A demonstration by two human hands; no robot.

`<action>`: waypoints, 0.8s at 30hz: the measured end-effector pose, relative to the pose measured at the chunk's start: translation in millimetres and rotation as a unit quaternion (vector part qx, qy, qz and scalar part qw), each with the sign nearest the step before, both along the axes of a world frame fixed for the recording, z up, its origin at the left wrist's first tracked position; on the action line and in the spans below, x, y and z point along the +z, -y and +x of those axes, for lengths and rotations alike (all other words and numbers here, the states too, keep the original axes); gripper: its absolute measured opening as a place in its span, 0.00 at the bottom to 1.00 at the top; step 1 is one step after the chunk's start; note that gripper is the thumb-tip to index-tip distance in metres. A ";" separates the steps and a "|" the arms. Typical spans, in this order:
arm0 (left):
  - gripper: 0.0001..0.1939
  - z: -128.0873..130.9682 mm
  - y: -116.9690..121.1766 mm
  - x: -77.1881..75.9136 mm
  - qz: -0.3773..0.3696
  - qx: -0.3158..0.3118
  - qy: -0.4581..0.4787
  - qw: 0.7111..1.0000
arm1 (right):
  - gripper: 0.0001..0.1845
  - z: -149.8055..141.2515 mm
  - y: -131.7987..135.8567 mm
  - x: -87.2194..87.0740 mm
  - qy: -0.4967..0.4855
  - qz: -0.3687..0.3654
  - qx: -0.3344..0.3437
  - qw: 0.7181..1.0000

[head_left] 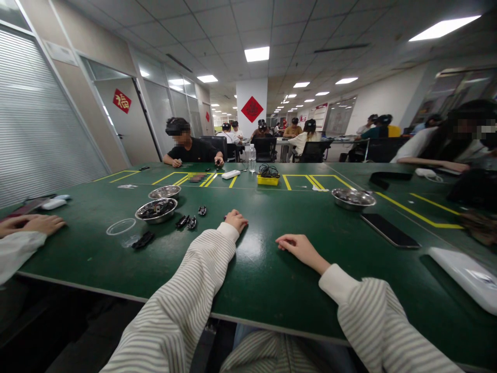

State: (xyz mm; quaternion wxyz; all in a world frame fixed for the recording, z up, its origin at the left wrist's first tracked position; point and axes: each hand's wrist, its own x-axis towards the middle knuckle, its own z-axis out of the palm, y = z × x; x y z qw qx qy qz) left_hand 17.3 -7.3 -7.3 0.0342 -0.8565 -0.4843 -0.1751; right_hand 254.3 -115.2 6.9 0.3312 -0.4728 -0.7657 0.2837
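My left hand (236,220) rests on the green table (252,274) with its fingers curled into a loose fist; a small dark bit shows at its left edge, too small to name. My right hand (297,244) lies on the table, palm down, fingers bent and slightly apart, holding nothing. Both arms wear striped sleeves. Small black clips (188,221) lie loose just left of my left hand. Further left stand a metal bowl (156,210) holding black parts and a second metal bowl (165,192) behind it.
A clear round lid (121,226) and a black part (143,240) lie at the left. Another metal bowl (352,198), a black phone (389,230) and a white device (466,277) sit at the right. Another person's hand (42,224) rests at far left. People sit around the tables.
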 end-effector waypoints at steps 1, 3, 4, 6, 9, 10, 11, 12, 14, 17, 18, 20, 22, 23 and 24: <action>0.09 8.5 5.2 -1.1 0.000 -0.027 0.008 1.000 | 0.14 -0.1 -0.3 -0.1 0.000 0.002 -0.001 1.000; 0.09 26.9 18.2 -3.9 0.002 -0.085 0.035 0.996 | 0.14 0.0 -0.9 -0.3 0.007 0.013 -0.014 1.000; 0.09 35.9 25.4 -5.4 0.002 -0.116 0.047 0.992 | 0.14 0.1 -1.3 -0.4 0.013 0.022 -0.023 0.999; 0.09 51.4 39.0 -7.8 -0.006 -0.174 0.065 0.983 | 0.13 0.7 -2.0 -0.7 0.030 0.041 -0.044 0.998; 0.09 64.0 52.6 -8.1 -0.022 -0.229 0.081 0.970 | 0.14 1.9 -2.8 -1.9 0.058 0.046 -0.049 0.996; 0.10 64.9 54.4 -6.9 -0.026 -0.240 0.089 0.966 | 0.14 2.2 -3.0 -2.5 0.066 0.043 -0.043 0.996; 0.11 64.1 54.9 -5.0 -0.027 -0.248 0.097 0.963 | 0.15 2.4 -3.2 -3.1 0.072 0.038 -0.035 0.996; 0.12 61.8 53.9 -2.3 -0.025 -0.250 0.104 0.962 | 0.16 2.3 -3.5 -3.7 0.075 0.033 -0.025 0.996; 0.11 52.8 48.6 4.6 -0.004 -0.218 0.109 0.970 | 0.17 1.9 -4.0 -5.1 0.079 0.027 -0.011 0.996; 0.13 30.6 35.2 14.1 0.058 -0.054 0.079 0.994 | 0.17 0.9 -5.0 -7.0 0.090 0.030 -0.012 0.995; 0.15 22.0 30.2 15.7 0.074 0.019 0.064 0.995 | 0.16 0.7 -5.4 -7.4 0.093 0.033 -0.016 0.995; 0.18 5.0 20.6 15.6 0.081 0.155 0.041 0.984 | 0.16 0.7 -6.1 -8.1 0.098 0.039 -0.023 0.994; 0.19 -9.1 11.9 12.0 0.049 0.247 0.024 0.967 | 0.17 1.3 -6.8 -8.5 0.104 0.045 -0.028 0.993; 0.17 -14.3 8.0 9.6 0.024 0.273 0.015 0.962 | 0.17 1.9 -7.2 -8.6 0.110 0.051 -0.031 0.992; 0.15 -17.9 4.5 7.3 -0.001 0.284 0.008 0.959 | 0.16 2.5 -7.5 -8.7 0.116 0.057 -0.033 0.991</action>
